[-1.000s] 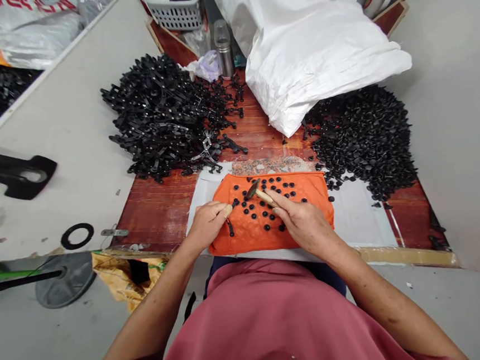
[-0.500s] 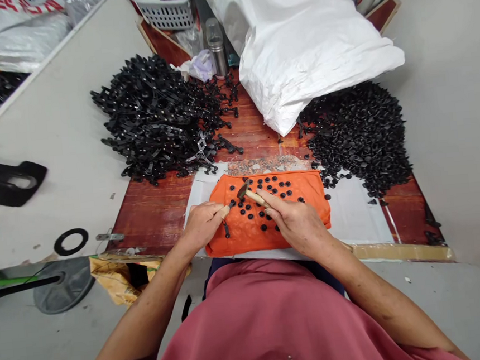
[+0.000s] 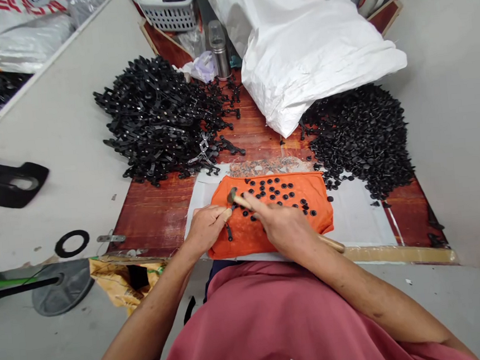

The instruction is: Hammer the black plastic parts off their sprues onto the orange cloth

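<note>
An orange cloth pad (image 3: 325, 217) bears several small round black pieces (image 3: 290, 194). My right hand (image 3: 288, 223) is closed round the wooden handle of a small hammer (image 3: 239, 200), whose dark head is at the pad's left part, close to my left fingertips. My left hand (image 3: 205, 228) pinches a small black linked part (image 3: 229, 232) at the pad's left side, and one end of it hangs down over the cloth. The fingertips partly hide where the part is gripped.
Behind on the left is a large heap of black linked parts (image 3: 154, 120). A heap of black studs (image 3: 362, 141) lies at the right, under a white sack (image 3: 296, 57). A metal bottle (image 3: 219, 53) and a grey basket (image 3: 169, 13) stand at the back.
The hammer has moved left and slightly down, its head now near my left fingertips. My right hand has shifted left with it. My left hand has hardly moved.
</note>
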Demonstrator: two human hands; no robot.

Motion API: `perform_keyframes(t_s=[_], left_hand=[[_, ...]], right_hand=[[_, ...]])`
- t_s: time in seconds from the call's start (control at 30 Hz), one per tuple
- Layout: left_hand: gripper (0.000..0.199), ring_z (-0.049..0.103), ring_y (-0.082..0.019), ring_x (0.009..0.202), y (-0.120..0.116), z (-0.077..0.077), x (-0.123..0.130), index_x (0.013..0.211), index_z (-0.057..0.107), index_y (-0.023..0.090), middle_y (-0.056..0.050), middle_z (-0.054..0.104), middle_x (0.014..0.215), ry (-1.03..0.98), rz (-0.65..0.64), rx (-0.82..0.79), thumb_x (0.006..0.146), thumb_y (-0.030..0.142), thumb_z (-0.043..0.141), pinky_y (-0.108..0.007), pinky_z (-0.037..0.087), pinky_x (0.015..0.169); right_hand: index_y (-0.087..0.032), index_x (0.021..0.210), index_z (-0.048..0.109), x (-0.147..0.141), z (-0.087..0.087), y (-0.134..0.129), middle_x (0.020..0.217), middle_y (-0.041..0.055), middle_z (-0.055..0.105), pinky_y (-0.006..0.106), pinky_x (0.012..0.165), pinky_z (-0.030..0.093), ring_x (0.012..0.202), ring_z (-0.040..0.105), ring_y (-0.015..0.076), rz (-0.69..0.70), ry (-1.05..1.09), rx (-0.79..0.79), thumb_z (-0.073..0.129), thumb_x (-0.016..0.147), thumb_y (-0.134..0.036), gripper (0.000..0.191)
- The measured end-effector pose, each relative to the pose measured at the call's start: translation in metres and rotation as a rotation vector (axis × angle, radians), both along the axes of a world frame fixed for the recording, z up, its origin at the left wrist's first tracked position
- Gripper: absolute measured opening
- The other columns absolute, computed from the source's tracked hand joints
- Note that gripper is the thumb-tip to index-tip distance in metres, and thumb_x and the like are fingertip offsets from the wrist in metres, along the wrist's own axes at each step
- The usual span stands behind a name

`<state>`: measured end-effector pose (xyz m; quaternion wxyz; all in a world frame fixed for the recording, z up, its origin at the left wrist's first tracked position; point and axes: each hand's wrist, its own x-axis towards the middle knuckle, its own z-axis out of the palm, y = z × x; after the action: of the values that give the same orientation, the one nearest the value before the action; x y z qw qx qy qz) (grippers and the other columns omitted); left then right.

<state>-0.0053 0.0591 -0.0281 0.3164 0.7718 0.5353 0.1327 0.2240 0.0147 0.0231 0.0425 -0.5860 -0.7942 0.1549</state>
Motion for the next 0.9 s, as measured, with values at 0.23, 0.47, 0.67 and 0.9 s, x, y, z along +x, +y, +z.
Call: perform_keyframes(t_s=[0.23,0.47,0.67,0.9], left_hand=[[0.046,0.056,-0.018,0.074,-0.003,-0.005,0.000,0.061,0.044,0.020,-0.002,0.059,0.068,0.059,-0.013,0.006,0.099,0.043,0.035,-0.032,0.033,0.074],[0.035,0.063,-0.024,0.089,-0.008,0.016,0.001,0.092,0.062,0.022,-0.005,0.073,0.091,0.288,-0.095,0.130,0.105,0.039,0.035,-0.038,0.034,0.086],[0.033,0.066,-0.024,0.098,-0.004,0.026,-0.008,0.130,0.057,0.023,-0.008,0.073,0.104,0.264,-0.355,0.127,0.104,0.037,0.045,-0.038,0.038,0.094],[0.035,0.063,-0.019,0.094,0.016,0.036,-0.030,0.098,0.070,0.022,-0.004,0.071,0.101,-0.079,-0.240,-0.119,0.102,0.042,0.042,-0.029,0.046,0.085]], right_hand=[[-0.036,0.166,0.023,-0.003,0.006,-0.001,0.102,0.0058,0.076,0.027,0.073,0.049,0.083,0.071,0.0196,0.004,-0.044,-0.035,0.036,0.108,-0.029,0.059],[-0.035,0.164,0.029,-0.002,0.007,0.007,0.095,0.0070,0.078,0.030,0.068,0.047,0.080,0.072,0.0231,0.054,-0.190,-0.113,0.035,0.108,-0.032,0.057],[-0.039,0.162,0.033,0.000,0.011,0.020,0.092,0.0064,0.079,0.028,0.064,0.044,0.077,0.073,0.0233,0.072,-0.167,-0.132,0.035,0.109,-0.038,0.053],[-0.041,0.162,0.033,0.024,0.020,0.015,0.110,0.0040,0.080,0.031,0.078,0.052,0.091,0.075,0.0226,-0.033,0.038,-0.080,0.038,0.109,-0.037,0.053]])
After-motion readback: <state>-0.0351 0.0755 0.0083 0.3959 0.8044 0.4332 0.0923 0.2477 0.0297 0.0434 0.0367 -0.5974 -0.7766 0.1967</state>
